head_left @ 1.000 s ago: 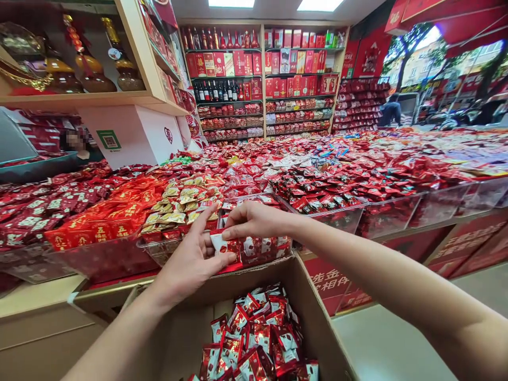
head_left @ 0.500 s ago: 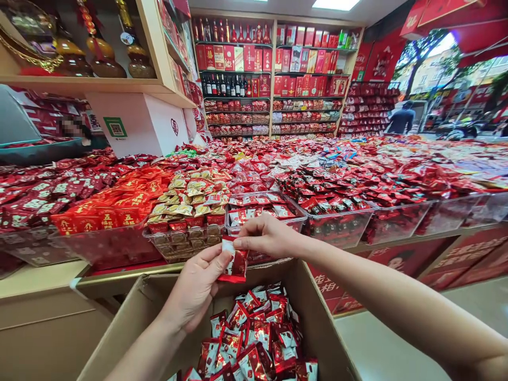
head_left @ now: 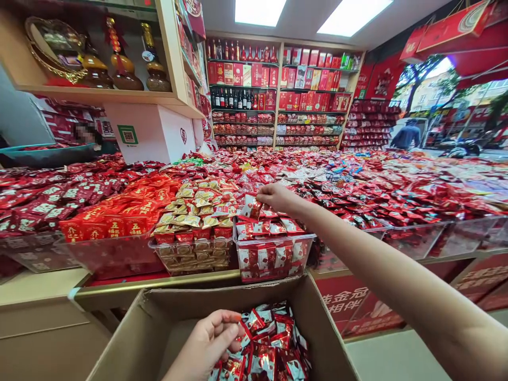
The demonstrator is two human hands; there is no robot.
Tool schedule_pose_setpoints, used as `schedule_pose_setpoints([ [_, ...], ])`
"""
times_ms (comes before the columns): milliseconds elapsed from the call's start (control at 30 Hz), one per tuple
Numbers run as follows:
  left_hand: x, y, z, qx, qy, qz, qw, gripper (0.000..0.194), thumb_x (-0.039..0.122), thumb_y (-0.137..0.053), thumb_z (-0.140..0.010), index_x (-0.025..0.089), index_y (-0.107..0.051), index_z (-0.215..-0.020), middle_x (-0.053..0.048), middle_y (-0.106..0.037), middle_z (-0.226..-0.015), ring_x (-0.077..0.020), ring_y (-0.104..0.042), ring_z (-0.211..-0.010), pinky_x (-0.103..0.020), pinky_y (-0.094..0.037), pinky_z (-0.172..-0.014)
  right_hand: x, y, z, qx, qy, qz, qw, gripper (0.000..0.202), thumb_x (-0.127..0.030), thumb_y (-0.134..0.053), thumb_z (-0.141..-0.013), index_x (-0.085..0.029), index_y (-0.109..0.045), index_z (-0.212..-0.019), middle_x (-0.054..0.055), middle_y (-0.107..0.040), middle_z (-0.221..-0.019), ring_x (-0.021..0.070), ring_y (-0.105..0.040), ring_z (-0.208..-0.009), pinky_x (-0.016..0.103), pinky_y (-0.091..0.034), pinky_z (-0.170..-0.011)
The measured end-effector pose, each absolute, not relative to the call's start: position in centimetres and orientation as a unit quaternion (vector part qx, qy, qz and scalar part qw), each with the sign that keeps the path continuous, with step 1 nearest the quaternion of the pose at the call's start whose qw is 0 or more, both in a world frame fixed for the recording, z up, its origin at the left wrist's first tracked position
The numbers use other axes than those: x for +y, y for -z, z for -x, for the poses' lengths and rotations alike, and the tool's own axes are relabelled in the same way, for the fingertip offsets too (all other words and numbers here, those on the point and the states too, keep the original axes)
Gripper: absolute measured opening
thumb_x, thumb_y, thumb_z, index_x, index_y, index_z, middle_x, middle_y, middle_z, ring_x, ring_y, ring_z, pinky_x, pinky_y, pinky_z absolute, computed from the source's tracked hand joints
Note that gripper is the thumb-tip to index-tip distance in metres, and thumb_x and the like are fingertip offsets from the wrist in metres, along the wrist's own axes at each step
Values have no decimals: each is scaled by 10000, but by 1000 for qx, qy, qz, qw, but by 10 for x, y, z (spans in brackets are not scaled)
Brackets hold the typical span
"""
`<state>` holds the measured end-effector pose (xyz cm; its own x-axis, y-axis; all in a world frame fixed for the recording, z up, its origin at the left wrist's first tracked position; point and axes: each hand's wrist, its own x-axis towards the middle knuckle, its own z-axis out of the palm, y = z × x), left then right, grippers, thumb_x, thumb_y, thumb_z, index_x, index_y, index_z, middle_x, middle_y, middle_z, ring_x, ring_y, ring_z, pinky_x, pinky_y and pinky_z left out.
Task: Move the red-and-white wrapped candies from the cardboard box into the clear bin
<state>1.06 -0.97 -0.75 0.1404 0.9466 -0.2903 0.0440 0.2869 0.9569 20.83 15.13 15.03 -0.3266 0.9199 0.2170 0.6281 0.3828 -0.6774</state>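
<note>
My right hand (head_left: 278,198) pinches a red and white wrapped packet (head_left: 251,207) by its upper right corner, above a clear plastic bin (head_left: 273,238) with rows of like packets. My left hand (head_left: 218,338) is low inside a cardboard box (head_left: 161,309), its fingers bent and slightly apart at the edge of a pile of red and white packets (head_left: 264,357). Its fingertips are beside a packet, and no firm hold on it shows.
Bins of gold packets (head_left: 194,211), orange-red packets (head_left: 119,217) and dark red packets (head_left: 349,206) flank the clear bin. A wooden display cabinet (head_left: 99,95) juts out at the upper left. Shelves of bottles and boxes stand behind. A person (head_left: 407,135) is outside at the right.
My right hand has moved up and forward to the bin with the packet, which both hands held before. My left hand has let go and moved down into the box. The view has tilted up slightly.
</note>
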Motion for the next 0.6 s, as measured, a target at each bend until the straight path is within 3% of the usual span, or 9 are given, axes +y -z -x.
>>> schedule_pose_setpoints([
  [267,-8,31,-5,538,-339,-482,603,283,398,-630,-606,167,-593,-767,-7,-644,-649,-108,-544,-513,-196,-315,-436,188,-118,-186,-810,-250,501,173,116,-188,-552,-729,-151,-583,-834,-10,-577,-592,58,-472,-444,155,-349,-414],
  [400,-7,39,-3,533,-301,-495,617,273,386,-614,-614,175,-557,-778,7,-634,-650,-104,-538,-498,-194,-281,-424,187,-114,-183,-812,-205,524,158,127,-204,-529,-739,-145,-560,-847,7,-610,-621,75,-522,-484,157,-368,-429],
  [600,-8,47,-6,534,-231,-520,626,224,352,-586,-615,194,-524,-761,42,-600,-640,-102,-530,-514,-197,-297,-444,179,-114,-180,-825,-86,538,153,79,-205,-559,-694,-149,-609,-719,56,-642,-702,146,-577,-661,205,-388,-559],
])
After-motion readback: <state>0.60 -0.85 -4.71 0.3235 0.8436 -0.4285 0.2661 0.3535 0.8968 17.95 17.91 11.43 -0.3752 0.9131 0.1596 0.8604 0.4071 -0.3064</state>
